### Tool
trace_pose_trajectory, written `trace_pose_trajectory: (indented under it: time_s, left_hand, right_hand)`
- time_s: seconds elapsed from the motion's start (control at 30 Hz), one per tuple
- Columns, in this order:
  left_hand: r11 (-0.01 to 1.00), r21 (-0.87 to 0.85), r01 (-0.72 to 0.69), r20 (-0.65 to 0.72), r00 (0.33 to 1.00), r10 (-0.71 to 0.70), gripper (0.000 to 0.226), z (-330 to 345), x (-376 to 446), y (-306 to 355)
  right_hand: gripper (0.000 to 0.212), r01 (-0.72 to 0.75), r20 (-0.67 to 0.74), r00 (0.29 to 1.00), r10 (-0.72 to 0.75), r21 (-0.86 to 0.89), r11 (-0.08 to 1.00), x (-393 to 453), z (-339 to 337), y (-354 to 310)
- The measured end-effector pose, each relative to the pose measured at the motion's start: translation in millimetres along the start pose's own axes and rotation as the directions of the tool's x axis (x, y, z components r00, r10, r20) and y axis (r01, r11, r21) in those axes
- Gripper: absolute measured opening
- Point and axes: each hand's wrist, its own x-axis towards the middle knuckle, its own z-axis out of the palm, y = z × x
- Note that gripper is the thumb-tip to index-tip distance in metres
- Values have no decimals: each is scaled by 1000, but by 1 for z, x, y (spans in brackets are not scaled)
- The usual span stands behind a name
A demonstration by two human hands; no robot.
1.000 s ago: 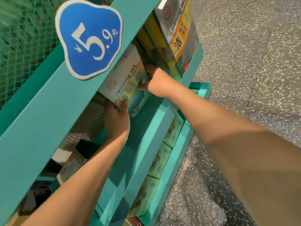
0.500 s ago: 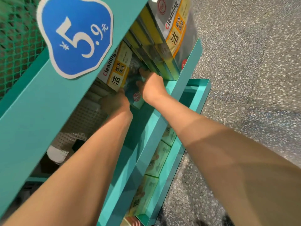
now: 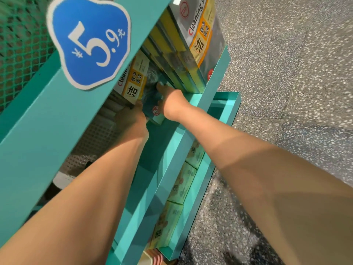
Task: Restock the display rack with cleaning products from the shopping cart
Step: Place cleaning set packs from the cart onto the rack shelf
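teal sheet-metal display rack (image 3: 47, 119), tiered, seen from above in the head view, the only view. both hands reach under the upper tier onto the middle shelf.

left hand (image 3: 131, 119) grips the lower near corner of a flat cleaning-set pack with white, orange and teal card front (image 3: 137, 85). right hand (image 3: 172, 104) lies on the pack's right side, fingers extended and pressing it toward the row of upright grey and yellow cleaning-set packs (image 3: 183, 54) already standing on that shelf. the pack is tilted, touching the row, not yet upright.

blue cloud-shaped price sign reading 5.9 (image 3: 89, 41) hides the pack's top edge. lower shelf holds pale green boxes (image 3: 181, 184).

risks, as judged: pack could snag on the upper tier's lip where it is hidden; letting go early could let it fall flat; a hard push could topple the standing row.

shopping cart not in view.
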Motion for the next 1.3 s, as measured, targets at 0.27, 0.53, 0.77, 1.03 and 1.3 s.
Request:
trace_pose_trajectory:
  time_s: [0.27,0.53,0.77,1.03,1.3]
  left_hand:
    - [915,403,-20,158,986,-48,24,-14,-63,-2]
    - [517,607,-604,491,796,354,24,20,-125,54]
    - [429,407,-806,785,549,287,20,9,-230,198]
    - [510,96,-855,928,262,264,24,-65,-379,447]
    - [514,-163,-842,939,27,342,23,-145,-497,615]
  right_hand:
    - [14,-60,-196,979,52,-35,998,-60,-30,15]
    - [26,-256,-245,948,202,-214,943,-152,-102,49]
    - [22,-535,-345,824,450,-212,818,-275,-246,-14]
    - [18,-792,-448,566,692,-64,607,-427,-468,-155]
    - [17,-878,-630,282,724,134,459,-552,-597,-276]
